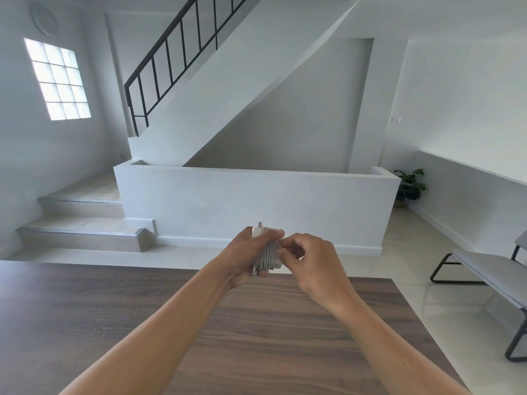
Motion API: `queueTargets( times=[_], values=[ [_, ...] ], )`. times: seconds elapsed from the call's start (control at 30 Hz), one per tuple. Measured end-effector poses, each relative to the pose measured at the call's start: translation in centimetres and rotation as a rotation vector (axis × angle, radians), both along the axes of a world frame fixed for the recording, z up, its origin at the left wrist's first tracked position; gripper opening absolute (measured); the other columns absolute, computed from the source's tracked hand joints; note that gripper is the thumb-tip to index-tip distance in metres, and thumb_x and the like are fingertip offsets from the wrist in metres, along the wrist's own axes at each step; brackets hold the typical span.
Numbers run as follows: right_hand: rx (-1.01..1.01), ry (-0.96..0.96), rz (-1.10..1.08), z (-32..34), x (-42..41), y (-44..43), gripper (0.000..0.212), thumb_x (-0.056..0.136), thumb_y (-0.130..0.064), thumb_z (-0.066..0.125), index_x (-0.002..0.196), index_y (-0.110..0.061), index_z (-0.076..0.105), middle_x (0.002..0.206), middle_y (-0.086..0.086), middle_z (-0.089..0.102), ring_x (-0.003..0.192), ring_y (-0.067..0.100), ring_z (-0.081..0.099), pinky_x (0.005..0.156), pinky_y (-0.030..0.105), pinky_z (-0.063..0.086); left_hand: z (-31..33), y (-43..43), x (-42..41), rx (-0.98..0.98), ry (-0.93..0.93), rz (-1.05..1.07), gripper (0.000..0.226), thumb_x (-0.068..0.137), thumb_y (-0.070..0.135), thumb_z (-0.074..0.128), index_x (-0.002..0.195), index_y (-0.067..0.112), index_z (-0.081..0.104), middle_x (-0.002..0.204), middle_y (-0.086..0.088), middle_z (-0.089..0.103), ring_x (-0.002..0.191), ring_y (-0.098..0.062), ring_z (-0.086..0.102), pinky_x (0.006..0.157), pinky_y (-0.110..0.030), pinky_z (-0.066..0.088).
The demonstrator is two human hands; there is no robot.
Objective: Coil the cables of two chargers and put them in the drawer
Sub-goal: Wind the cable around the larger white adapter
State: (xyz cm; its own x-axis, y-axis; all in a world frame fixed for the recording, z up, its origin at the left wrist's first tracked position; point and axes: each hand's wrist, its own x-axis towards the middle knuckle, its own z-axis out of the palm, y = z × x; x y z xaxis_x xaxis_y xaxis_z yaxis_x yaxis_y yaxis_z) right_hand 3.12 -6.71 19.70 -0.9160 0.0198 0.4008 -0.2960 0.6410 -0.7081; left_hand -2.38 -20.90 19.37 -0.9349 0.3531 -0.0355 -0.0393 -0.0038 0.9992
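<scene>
Both hands are raised in front of the person, above the far edge of a dark wood-grain table (256, 323). The left hand (242, 255) is closed around a white charger (266, 252), with the thumb laid across the upper part of the block and the fingers wrapped behind it. The charger's white cable (269, 256) is wound in close parallel turns around the block body; the turns run top to bottom and cover most of the visible face. A short prong or tab projects from the top of the block. The right hand (310, 260) is positioned just beside the charger on its right side, fingers curled inward, with the thumb and forefinger pinched together at the edge of the winding; the end of the cable appears to be held in that pinch, but the contact point is too small to confirm. The charger is held in the air, clear of the table surface. No second charger or drawer is identifiable in this view. Behind the hands stand a low white wall (256, 203), a staircase with a black railing (176, 61), a glass-block window (58, 81), a potted plant (410, 185), and a grey bench (490, 272) on the tiled floor at the right.
</scene>
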Motion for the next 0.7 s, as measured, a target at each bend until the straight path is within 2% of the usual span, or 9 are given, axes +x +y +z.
queueTargets(
  times=[0.07,0.1,0.17,0.27,0.33,0.43,0.53,0.63,0.7],
  values=[
    [0.03,0.031,-0.016,-0.2,0.3,-0.1,0.01,0.09,-0.025,0.063,0.093,-0.021,0.072,0.085,-0.007,0.069,0.082,0.005,0.059,0.071,0.018,0.044,0.0,0.2,0.2,0.0,0.016,-0.017,0.017,0.087,0.031,0.064,0.086,0.014,0.062,0.077,-0.009,0.06,0.061,-0.02,0.06,0.052,-0.025,0.037],
    [0.028,0.035,-0.021,-0.2,0.3,-0.1,0.011,0.09,-0.026,0.063,0.094,-0.022,0.072,0.086,-0.008,0.069,0.082,0.003,0.056,0.071,0.015,0.041,0.1,0.3,0.2,0.009,0.019,-0.004,0.015,0.089,0.027,0.063,0.084,0.014,0.061,0.074,-0.008,0.06,0.06,-0.019,0.059,0.052,-0.026,0.037],
    [0.031,0.025,-0.021,-0.3,0.4,0.0,0.012,0.089,-0.025,0.064,0.097,-0.022,0.072,0.088,-0.009,0.069,0.077,-0.002,0.052,0.065,0.008,0.037,0.0,0.5,0.4,0.02,0.035,0.035,0.016,0.091,0.022,0.061,0.077,0.015,0.059,0.071,-0.008,0.059,0.056,-0.018,0.058,0.053,-0.027,0.036],
    [0.073,0.033,-0.019,-0.2,0.4,0.3,0.015,0.089,-0.02,0.063,0.101,-0.019,0.072,0.087,-0.007,0.066,0.07,-0.001,0.053,0.06,0.006,0.037,-0.2,0.7,0.7,0.03,0.063,0.051,0.02,0.094,0.023,0.061,0.076,0.015,0.059,0.072,-0.011,0.061,0.057,-0.018,0.06,0.054,-0.028,0.035],
    [0.084,0.037,-0.037,-0.1,0.4,0.6,0.017,0.088,-0.016,0.061,0.101,-0.017,0.072,0.085,-0.007,0.064,0.072,-0.001,0.055,0.061,0.006,0.038,-0.5,0.8,0.7,0.032,0.057,0.048,0.019,0.095,0.029,0.061,0.086,0.012,0.061,0.078,-0.011,0.062,0.066,-0.022,0.063,0.052,-0.028,0.037],
    [0.02,0.026,-0.051,0.2,0.4,1.0,0.017,0.09,-0.016,0.059,0.1,-0.017,0.073,0.082,-0.01,0.067,0.073,-0.001,0.059,0.062,0.006,0.041,-0.7,0.9,0.6,0.047,0.019,0.089,0.033,0.094,0.036,0.062,0.111,0.008,0.053,0.088,-0.009,0.062,0.068,-0.02,0.064,0.049,-0.028,0.041],
    [-0.105,0.005,-0.052,0.5,0.1,1.2,0.016,0.092,-0.018,0.061,0.099,-0.017,0.074,0.081,-0.011,0.071,0.076,-0.001,0.064,0.062,0.004,0.042,-0.6,1.2,0.7,0.082,0.016,0.116,0.027,0.095,0.035,0.06,0.107,0.012,0.052,0.089,-0.008,0.06,0.066,-0.019,0.06,0.049,-0.028,0.039],
    [-0.144,-0.001,-0.037,0.7,0.0,0.9,0.015,0.092,-0.02,0.061,0.099,-0.018,0.075,0.085,-0.011,0.072,0.08,-0.005,0.064,0.065,0.004,0.043,-0.6,1.5,0.6,0.118,-0.049,0.149,0.044,0.094,0.044,0.058,0.118,0.008,0.05,0.089,-0.008,0.062,0.065,-0.02,0.063,0.048,-0.028,0.04],
    [-0.125,0.007,-0.03,0.8,0.2,0.7,0.015,0.092,-0.019,0.062,0.1,-0.018,0.075,0.084,-0.013,0.07,0.075,-0.012,0.061,0.066,0.001,0.041,-0.4,1.5,0.6,0.143,-0.128,0.123,0.045,0.097,0.05,0.047,0.111,0.008,0.055,0.083,-0.007,0.064,0.064,-0.022,0.065,0.049,-0.028,0.038]
  ],
)
